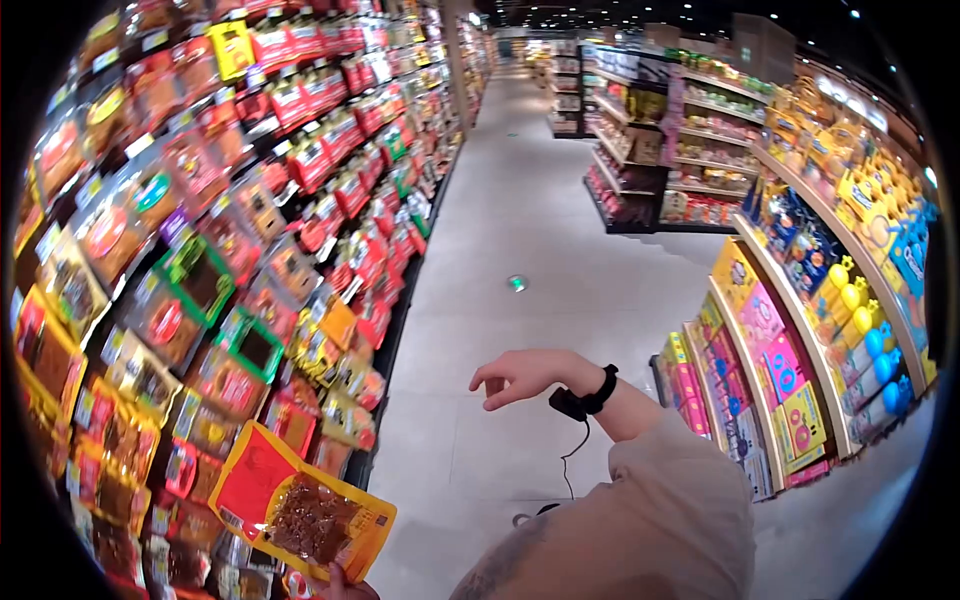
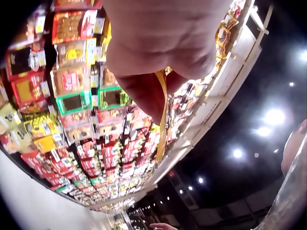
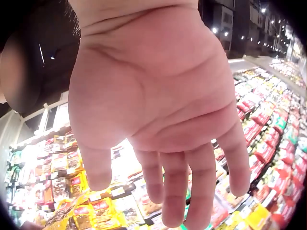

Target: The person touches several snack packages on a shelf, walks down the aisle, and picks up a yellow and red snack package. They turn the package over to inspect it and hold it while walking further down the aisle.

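A yellow and red snack pouch with a clear window showing brown food is tilted at the lower left of the head view. My left hand pinches its bottom edge; the left wrist view has the pouch edge-on between the thumb and fingers of that hand. Held out over the aisle, my right hand has loosely bent fingers and nothing in them. The right wrist view looks onto its palm, fingers hanging apart, with part of the pouch at the lower left.
A tall wall of hanging snack packets runs along the left. Shelves with yellow, pink and blue goods stand on the right. Between them the grey aisle floor stretches back, past more shelf units. A cable dangles from the right wrist.
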A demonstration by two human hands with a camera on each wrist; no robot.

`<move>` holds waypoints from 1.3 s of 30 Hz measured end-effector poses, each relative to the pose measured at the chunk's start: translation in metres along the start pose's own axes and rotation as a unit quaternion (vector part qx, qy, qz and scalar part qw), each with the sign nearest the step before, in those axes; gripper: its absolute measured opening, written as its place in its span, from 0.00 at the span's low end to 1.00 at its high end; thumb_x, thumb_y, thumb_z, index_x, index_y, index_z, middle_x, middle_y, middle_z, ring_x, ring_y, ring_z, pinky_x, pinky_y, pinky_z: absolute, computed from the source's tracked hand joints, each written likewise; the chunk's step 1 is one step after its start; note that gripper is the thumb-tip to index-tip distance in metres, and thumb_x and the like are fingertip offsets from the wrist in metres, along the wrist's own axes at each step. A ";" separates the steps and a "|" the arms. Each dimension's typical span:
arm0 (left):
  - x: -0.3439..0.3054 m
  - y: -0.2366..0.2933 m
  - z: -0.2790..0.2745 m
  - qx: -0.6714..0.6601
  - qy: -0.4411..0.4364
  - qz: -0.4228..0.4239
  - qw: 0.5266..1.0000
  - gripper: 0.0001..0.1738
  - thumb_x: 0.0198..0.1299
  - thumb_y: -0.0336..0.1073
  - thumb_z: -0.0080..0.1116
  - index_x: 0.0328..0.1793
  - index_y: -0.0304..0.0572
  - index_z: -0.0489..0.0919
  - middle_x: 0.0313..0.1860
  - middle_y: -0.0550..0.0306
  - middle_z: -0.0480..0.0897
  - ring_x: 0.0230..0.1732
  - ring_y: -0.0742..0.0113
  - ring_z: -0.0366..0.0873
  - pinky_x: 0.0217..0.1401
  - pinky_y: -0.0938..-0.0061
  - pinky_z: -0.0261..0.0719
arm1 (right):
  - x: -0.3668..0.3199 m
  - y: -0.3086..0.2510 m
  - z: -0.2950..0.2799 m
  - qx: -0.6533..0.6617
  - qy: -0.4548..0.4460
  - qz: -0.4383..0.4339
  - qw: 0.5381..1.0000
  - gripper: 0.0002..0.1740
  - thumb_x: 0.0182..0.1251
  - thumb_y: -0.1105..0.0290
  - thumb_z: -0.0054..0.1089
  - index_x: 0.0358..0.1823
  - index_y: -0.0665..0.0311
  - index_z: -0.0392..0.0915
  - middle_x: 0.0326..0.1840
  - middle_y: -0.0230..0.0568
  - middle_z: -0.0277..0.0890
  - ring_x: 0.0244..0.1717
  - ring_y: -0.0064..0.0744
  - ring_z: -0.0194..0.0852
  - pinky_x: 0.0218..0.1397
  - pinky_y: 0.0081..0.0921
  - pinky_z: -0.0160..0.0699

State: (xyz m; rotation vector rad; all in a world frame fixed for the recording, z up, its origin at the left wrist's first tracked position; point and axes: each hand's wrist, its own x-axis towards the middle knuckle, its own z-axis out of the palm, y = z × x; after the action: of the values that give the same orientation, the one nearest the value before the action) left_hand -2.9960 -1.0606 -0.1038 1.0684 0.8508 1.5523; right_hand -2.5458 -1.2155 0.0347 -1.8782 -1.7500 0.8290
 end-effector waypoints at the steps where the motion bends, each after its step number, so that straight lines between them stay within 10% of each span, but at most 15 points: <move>1: 0.009 -0.017 0.002 0.170 -0.071 0.127 0.975 0.15 0.58 0.39 0.59 0.48 0.40 0.79 0.55 0.36 0.73 0.50 0.41 0.73 0.52 0.57 0.71 | -0.014 0.014 -0.006 0.006 0.018 0.013 1.000 0.25 0.62 0.55 0.56 0.53 0.66 0.69 0.39 0.40 0.79 0.41 0.35 0.76 0.45 0.29 0.73; 2: 0.015 -0.029 0.007 0.330 -0.141 0.251 0.899 0.16 0.57 0.41 0.60 0.48 0.42 0.78 0.56 0.36 0.73 0.52 0.40 0.72 0.53 0.57 0.71 | -0.029 0.026 -0.009 0.016 0.035 0.027 0.999 0.24 0.62 0.55 0.56 0.53 0.65 0.69 0.39 0.40 0.79 0.41 0.35 0.76 0.45 0.30 0.73; 8: 0.019 0.003 0.101 0.271 -0.234 0.269 0.894 0.17 0.58 0.31 0.55 0.54 0.40 0.74 0.60 0.34 0.69 0.55 0.40 0.70 0.57 0.56 0.70 | -0.096 0.077 -0.009 0.082 0.286 0.132 0.946 0.20 0.61 0.54 0.56 0.44 0.63 0.74 0.30 0.37 0.76 0.32 0.29 0.72 0.36 0.26 0.71; 10: 0.008 0.029 0.132 -0.101 -0.164 -0.074 0.978 0.25 0.56 0.25 0.53 0.62 0.39 0.66 0.62 0.39 0.68 0.57 0.46 0.68 0.59 0.59 0.69 | -0.104 0.086 -0.002 0.080 0.377 0.139 0.912 0.19 0.61 0.54 0.56 0.42 0.64 0.75 0.29 0.36 0.75 0.32 0.27 0.71 0.35 0.25 0.70; 19: 0.037 0.057 0.020 -0.166 -0.114 -0.130 0.971 0.38 0.54 0.22 0.54 0.70 0.49 0.54 0.57 0.42 0.69 0.50 0.47 0.73 0.47 0.59 0.78 | -0.049 0.036 0.024 0.081 0.414 0.104 0.901 0.20 0.59 0.60 0.60 0.49 0.63 0.71 0.34 0.35 0.75 0.33 0.24 0.72 0.38 0.22 0.72; 24: 0.039 0.074 -0.109 -0.105 0.044 -0.023 0.993 0.36 0.53 0.21 0.55 0.68 0.53 0.59 0.59 0.43 0.69 0.53 0.48 0.73 0.51 0.59 0.76 | 0.031 -0.015 0.069 0.059 0.344 0.024 0.937 0.20 0.59 0.61 0.60 0.48 0.64 0.72 0.34 0.36 0.76 0.33 0.25 0.72 0.39 0.22 0.72; 27: 0.027 0.088 -0.197 0.323 0.001 0.300 0.898 0.17 0.55 0.22 0.57 0.52 0.30 0.74 0.59 0.42 0.69 0.54 0.52 0.70 0.53 0.66 0.73 | 0.077 -0.060 0.105 0.066 0.250 -0.017 0.966 0.19 0.59 0.61 0.60 0.48 0.64 0.72 0.35 0.36 0.76 0.34 0.26 0.73 0.39 0.23 0.73; 30: -0.009 0.146 -0.208 -0.041 0.147 0.091 0.984 0.16 0.56 0.24 0.56 0.51 0.27 0.74 0.56 0.42 0.71 0.55 0.55 0.70 0.54 0.67 0.71 | 0.121 -0.100 0.139 0.059 0.165 -0.054 0.983 0.19 0.60 0.60 0.60 0.47 0.65 0.72 0.36 0.38 0.77 0.36 0.27 0.75 0.40 0.24 0.74; 32: -0.025 0.129 -0.274 0.164 0.174 0.193 0.952 0.23 0.55 0.23 0.55 0.58 0.29 0.68 0.53 0.45 0.73 0.54 0.59 0.70 0.54 0.70 0.70 | 0.143 -0.130 0.159 0.037 0.108 -0.088 0.990 0.19 0.61 0.59 0.58 0.47 0.65 0.73 0.37 0.39 0.77 0.38 0.29 0.76 0.41 0.24 0.74; 34: -0.043 0.160 -0.281 -0.075 0.219 0.099 0.968 0.28 0.53 0.22 0.55 0.62 0.32 0.63 0.53 0.48 0.73 0.51 0.61 0.71 0.54 0.73 0.69 | 0.158 -0.163 0.175 0.010 0.070 -0.124 0.990 0.20 0.62 0.58 0.57 0.47 0.66 0.72 0.37 0.40 0.78 0.38 0.30 0.76 0.41 0.25 0.74; 39: -0.078 0.197 -0.313 -0.056 0.257 0.145 0.954 0.28 0.52 0.20 0.55 0.62 0.34 0.64 0.53 0.50 0.73 0.51 0.61 0.71 0.53 0.72 0.70 | 0.189 -0.213 0.220 0.009 -0.009 -0.171 0.985 0.19 0.62 0.59 0.57 0.47 0.66 0.72 0.35 0.39 0.78 0.37 0.30 0.76 0.41 0.26 0.74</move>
State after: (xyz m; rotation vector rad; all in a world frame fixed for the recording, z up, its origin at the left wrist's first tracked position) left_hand -3.3506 -1.1819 -0.0518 0.7329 0.9637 2.1548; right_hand -2.8481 -1.0244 -0.0037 -1.5000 -1.9921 0.7280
